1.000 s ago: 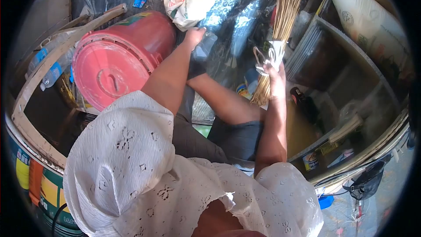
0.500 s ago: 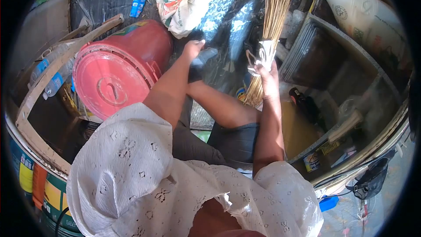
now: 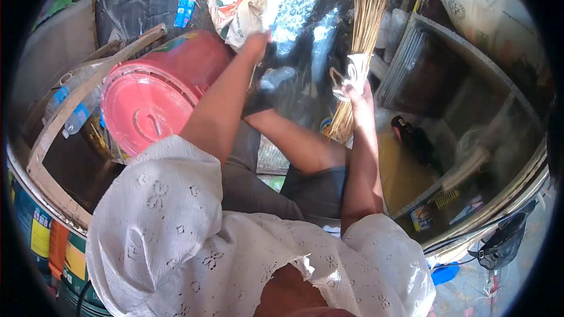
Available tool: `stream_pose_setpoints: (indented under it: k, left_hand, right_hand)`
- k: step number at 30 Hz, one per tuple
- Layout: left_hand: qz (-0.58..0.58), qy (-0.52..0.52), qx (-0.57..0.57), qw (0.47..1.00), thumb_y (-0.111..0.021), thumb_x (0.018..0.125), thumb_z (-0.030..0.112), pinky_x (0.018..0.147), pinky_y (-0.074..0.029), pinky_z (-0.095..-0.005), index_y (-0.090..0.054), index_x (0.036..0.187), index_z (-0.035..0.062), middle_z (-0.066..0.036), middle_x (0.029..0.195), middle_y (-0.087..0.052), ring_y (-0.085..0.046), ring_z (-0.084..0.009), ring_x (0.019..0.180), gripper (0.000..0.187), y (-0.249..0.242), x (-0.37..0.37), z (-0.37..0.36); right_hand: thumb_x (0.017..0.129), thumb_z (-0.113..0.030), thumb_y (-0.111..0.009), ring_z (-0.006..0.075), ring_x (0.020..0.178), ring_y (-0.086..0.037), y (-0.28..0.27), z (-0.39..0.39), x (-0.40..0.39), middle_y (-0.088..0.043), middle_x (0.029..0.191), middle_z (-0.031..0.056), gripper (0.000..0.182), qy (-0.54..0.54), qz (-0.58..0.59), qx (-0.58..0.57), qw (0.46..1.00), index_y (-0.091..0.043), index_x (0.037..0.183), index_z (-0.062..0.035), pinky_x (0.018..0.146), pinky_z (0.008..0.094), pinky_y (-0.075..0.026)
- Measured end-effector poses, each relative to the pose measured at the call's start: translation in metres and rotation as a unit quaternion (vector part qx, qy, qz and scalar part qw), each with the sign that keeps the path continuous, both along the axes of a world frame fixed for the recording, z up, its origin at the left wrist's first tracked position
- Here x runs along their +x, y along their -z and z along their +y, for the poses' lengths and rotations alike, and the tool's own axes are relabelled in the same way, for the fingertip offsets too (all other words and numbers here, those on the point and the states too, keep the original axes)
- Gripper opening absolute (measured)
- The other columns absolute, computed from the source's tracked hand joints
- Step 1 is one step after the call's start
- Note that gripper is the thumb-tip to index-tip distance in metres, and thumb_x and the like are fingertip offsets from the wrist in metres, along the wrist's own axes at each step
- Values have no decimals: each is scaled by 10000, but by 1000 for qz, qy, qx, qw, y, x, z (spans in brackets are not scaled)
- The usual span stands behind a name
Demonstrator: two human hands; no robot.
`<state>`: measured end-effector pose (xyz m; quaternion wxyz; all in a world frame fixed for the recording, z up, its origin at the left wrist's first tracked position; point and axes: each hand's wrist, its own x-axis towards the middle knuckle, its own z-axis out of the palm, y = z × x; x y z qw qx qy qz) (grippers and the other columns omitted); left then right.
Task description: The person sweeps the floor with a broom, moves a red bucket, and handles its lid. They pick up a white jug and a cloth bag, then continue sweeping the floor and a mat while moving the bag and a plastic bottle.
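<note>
My right hand (image 3: 359, 95) is closed around the lower part of a stick broom (image 3: 368, 20), where a white strip of cloth or plastic (image 3: 356, 70) is tied about it. The broom's long thin sticks point away from me, and its short end shows below my hand. My left hand (image 3: 256, 46) is at the near right edge of a crumpled white plastic bag (image 3: 235, 9) with red and green print. Its fingers are mostly hidden and blurred, so their grip on the bag does not show. A clear plastic piece (image 3: 277, 76) lies close by.
A red lidded bucket (image 3: 150, 105) lies on its side at the left, beside a wooden frame (image 3: 88, 91) and plastic bottles (image 3: 76, 120). Blue sachets (image 3: 185, 7) rest on the dark sheet. On the right are a shelf unit (image 3: 487, 58), a dark bottle (image 3: 411, 138) and a full white sack (image 3: 484, 9).
My left hand has moved up and away from me to the white bag, whose folds have shifted. My right hand holds the broom in nearly the same place.
</note>
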<state>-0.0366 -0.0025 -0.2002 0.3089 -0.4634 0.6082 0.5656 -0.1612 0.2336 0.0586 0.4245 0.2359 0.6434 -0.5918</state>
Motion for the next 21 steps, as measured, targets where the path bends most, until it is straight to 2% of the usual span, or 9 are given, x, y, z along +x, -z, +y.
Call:
stream_pose_setpoints:
  k: [2, 4, 5, 9, 12, 15, 16, 18, 21]
  left_hand:
    - [55, -275, 190, 941, -462, 777, 537, 950, -268, -380, -427, 1202, 76, -183, 1242, -399, -353, -260, 1167, 628, -57, -52, -20]
    - [61, -277, 134, 949, -467, 761, 566, 946, -264, -389, -429, 1213, 85, -162, 1247, -402, -348, -268, 1169, 661, -68, -50, -24]
    - [69, -277, 79, 955, -472, 745, 595, 943, -259, -399, -431, 1224, 94, -141, 1252, -404, -342, -277, 1171, 694, -75, -49, -25]
    - [-54, -40, 209, 976, -453, 747, 610, 1000, -175, -412, -308, 1309, 101, -129, 1370, -238, -183, -258, 1265, 772, -111, 6, -6]
    - [-64, 15, 300, 952, -423, 799, 555, 939, -280, -401, -358, 1282, 97, -160, 1294, -355, -363, -251, 1160, 668, -54, 84, 34]
    - [-140, 100, 84, 982, -387, 832, 507, 811, -401, -366, -616, 931, -6, -200, 973, -589, -561, -321, 921, 570, -75, 87, 37]
    - [-141, 100, 84, 981, -387, 832, 507, 811, -401, -366, -616, 931, -6, -200, 973, -589, -561, -321, 921, 570, -79, 84, 33]
    - [-23, 368, -22, 929, -411, 831, 443, 805, -405, -404, -616, 898, -15, -215, 939, -585, -549, -342, 922, 506, -88, 77, 18]
    - [-26, 408, -37, 912, -434, 827, 394, 773, -418, -428, -619, 853, -24, -217, 902, -586, -555, -354, 884, 458, -94, 73, 16]
  right_hand:
    - [684, -10, -551, 145, 739, -543, 4, 1, 4, -528, 877, 65, 422, 23, -1, -5, 1000, -401, 1078, -24, 669, 281, -465]
    - [711, -109, -582, 124, 575, -520, 8, 1, 5, -524, 767, 51, 420, -7, 40, 24, 999, -421, 1091, -32, 481, 244, -434]
    - [690, -16, -549, 141, 762, -537, 7, 3, 4, -527, 879, 59, 390, 10, 9, 18, 1000, -412, 1055, -28, 691, 286, -456]
    - [686, -37, -566, 135, 744, -526, 12, 13, 7, -517, 873, 52, 404, 23, -10, 8, 1000, -418, 1062, -28, 658, 272, -453]
    - [682, -43, -571, 136, 739, -527, 5, 10, 5, -516, 869, 53, 431, 15, -29, 17, 999, -412, 1082, -27, 623, 266, -457]
    - [682, -46, -572, 141, 737, -534, 6, 13, 10, -517, 868, 60, 456, 9, -29, 15, 999, -400, 1105, -34, 599, 265, -465]
    - [683, -48, -572, 143, 734, -538, 6, 13, 10, -517, 868, 62, 459, 2, -29, 19, 999, -398, 1108, -38, 595, 268, -469]
    - [685, -44, -571, 147, 733, -541, 6, 13, 9, -519, 870, 63, 461, -10, -24, 21, 999, -395, 1111, -39, 588, 272, -471]
    - [690, -36, -568, 154, 727, -548, 8, 13, 10, -522, 873, 66, 459, -12, -15, 13, 1000, -391, 1114, -40, 586, 278, -474]
